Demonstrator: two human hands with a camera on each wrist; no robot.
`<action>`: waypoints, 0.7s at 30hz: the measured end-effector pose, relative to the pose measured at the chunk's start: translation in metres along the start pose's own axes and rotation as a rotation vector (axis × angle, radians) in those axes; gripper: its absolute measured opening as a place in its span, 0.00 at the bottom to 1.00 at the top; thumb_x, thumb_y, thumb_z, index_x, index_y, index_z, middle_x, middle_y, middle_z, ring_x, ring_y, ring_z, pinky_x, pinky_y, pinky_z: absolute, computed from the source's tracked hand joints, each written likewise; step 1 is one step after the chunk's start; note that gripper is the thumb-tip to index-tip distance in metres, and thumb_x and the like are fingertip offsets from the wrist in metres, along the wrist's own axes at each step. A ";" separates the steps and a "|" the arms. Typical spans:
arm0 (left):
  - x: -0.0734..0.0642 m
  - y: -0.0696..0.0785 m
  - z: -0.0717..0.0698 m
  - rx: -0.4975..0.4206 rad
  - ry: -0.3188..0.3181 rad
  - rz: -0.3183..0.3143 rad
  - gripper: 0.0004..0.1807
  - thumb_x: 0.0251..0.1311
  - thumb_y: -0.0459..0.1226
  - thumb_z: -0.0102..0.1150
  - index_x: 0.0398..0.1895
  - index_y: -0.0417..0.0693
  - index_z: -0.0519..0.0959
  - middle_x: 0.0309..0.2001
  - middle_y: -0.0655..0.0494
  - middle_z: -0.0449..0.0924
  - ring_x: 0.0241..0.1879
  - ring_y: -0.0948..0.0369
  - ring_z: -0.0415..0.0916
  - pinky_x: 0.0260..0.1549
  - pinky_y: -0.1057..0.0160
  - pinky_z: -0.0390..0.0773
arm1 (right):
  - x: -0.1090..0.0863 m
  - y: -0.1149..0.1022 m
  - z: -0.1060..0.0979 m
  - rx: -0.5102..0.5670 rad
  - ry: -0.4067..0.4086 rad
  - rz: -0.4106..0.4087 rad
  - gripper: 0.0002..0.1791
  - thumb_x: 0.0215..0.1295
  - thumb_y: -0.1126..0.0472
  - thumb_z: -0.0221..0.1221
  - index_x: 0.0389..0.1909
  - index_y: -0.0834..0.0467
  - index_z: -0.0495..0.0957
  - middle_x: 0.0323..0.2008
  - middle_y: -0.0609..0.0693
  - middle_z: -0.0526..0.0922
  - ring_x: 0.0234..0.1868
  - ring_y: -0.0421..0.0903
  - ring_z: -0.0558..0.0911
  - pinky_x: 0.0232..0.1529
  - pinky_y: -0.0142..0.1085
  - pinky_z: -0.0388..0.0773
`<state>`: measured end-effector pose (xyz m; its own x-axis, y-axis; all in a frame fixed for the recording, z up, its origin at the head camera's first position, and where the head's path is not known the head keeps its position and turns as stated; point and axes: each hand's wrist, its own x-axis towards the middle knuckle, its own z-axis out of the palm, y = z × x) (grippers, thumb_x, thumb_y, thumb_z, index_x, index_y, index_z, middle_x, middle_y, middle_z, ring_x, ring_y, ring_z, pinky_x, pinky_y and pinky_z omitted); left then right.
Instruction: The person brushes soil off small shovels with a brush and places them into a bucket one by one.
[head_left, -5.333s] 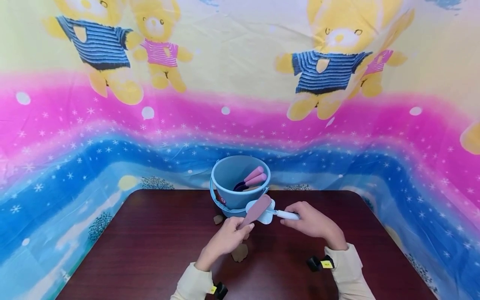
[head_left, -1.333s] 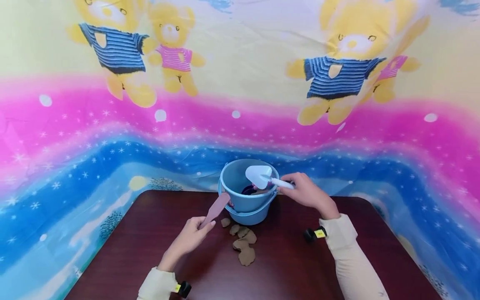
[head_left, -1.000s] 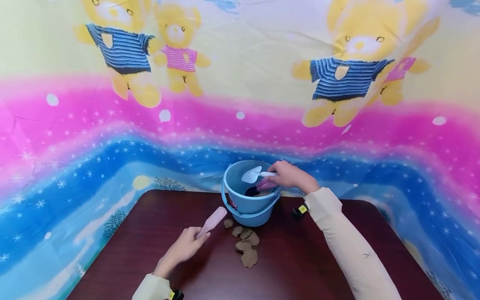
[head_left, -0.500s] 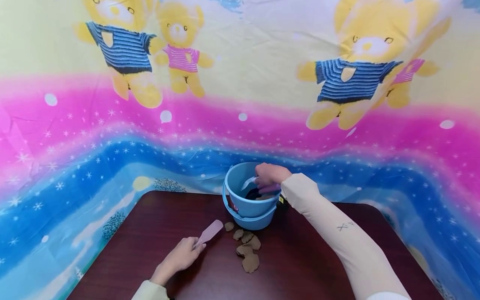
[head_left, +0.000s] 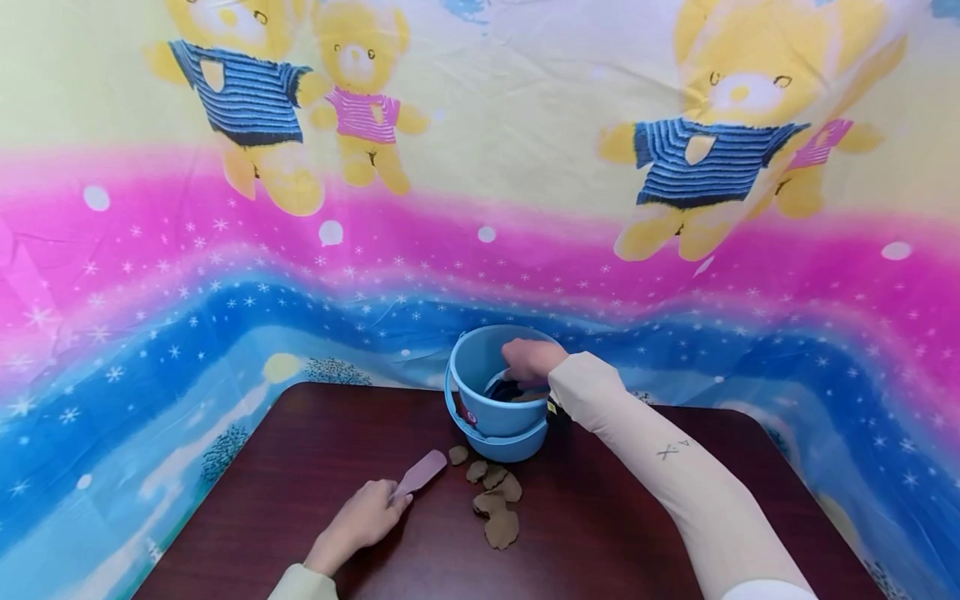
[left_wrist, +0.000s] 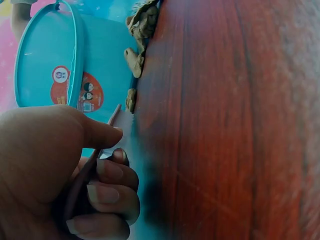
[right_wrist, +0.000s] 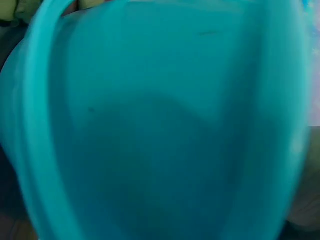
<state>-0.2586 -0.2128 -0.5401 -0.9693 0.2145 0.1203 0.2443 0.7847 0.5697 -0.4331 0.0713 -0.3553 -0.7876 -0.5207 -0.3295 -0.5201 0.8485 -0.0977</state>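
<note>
My right hand (head_left: pixel 531 360) reaches over the rim into a light blue bucket (head_left: pixel 498 423). It grips the white toy shovel (head_left: pixel 497 382), of which only a sliver shows; its fingers are mostly hidden. A dark purple piece and something brown lie in the bucket. Low over the table on the left, my left hand (head_left: pixel 365 512) holds a pink flat spatula (head_left: pixel 422 472) by its handle, blade toward the brown clay-like pieces (head_left: pixel 501 527). The left wrist view shows thumb and fingers curled round that spatula (left_wrist: pixel 116 116). The right wrist view is filled by the bucket's blue wall (right_wrist: pixel 165 125).
Several flat brown pieces lie in a line in front of the bucket on the dark red-brown table (head_left: pixel 322 450). A printed cloth (head_left: pixel 480 275) with bears hangs close behind the table's far edge.
My right hand has carried the white shovel from in front of the bucket up over its rim and down inside. My left hand has moved left and lower with the spatula, away from the shovel.
</note>
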 end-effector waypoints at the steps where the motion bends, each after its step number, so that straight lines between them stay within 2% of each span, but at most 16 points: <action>1: 0.000 0.000 0.000 0.015 0.009 -0.002 0.19 0.70 0.41 0.58 0.18 0.52 0.69 0.16 0.64 0.61 0.15 0.67 0.58 0.17 0.66 0.61 | 0.001 0.000 0.002 0.002 -0.003 0.008 0.09 0.79 0.58 0.53 0.40 0.60 0.74 0.24 0.49 0.68 0.25 0.44 0.70 0.36 0.38 0.68; 4: 0.000 0.001 0.002 0.078 0.045 -0.004 0.19 0.67 0.40 0.62 0.19 0.53 0.69 0.16 0.64 0.61 0.16 0.66 0.58 0.18 0.65 0.61 | 0.003 -0.001 0.005 -0.014 -0.001 0.034 0.09 0.78 0.57 0.54 0.40 0.58 0.74 0.25 0.49 0.68 0.26 0.45 0.71 0.37 0.40 0.67; 10: -0.004 0.004 0.003 0.207 0.137 0.016 0.18 0.56 0.40 0.71 0.20 0.54 0.69 0.16 0.64 0.62 0.17 0.65 0.60 0.20 0.62 0.62 | 0.007 -0.004 0.009 -0.045 0.004 0.023 0.07 0.77 0.60 0.54 0.37 0.58 0.74 0.24 0.50 0.67 0.27 0.46 0.71 0.38 0.40 0.66; 16: -0.008 0.009 0.001 0.279 0.234 0.069 0.18 0.47 0.40 0.75 0.19 0.52 0.69 0.16 0.64 0.61 0.18 0.64 0.59 0.20 0.60 0.63 | 0.009 -0.005 0.009 -0.047 -0.003 0.031 0.07 0.75 0.59 0.57 0.36 0.57 0.73 0.24 0.49 0.68 0.27 0.45 0.70 0.36 0.39 0.66; 21: -0.010 0.014 0.000 0.311 0.263 0.109 0.18 0.44 0.38 0.76 0.20 0.51 0.70 0.18 0.61 0.63 0.19 0.60 0.64 0.21 0.57 0.66 | 0.008 -0.009 0.009 -0.037 -0.028 0.037 0.05 0.72 0.61 0.59 0.37 0.56 0.74 0.27 0.49 0.72 0.29 0.45 0.71 0.37 0.39 0.67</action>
<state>-0.2450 -0.2037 -0.5336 -0.9018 0.1816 0.3922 0.3031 0.9126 0.2744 -0.4315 0.0609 -0.3659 -0.7976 -0.4855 -0.3580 -0.5027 0.8630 -0.0503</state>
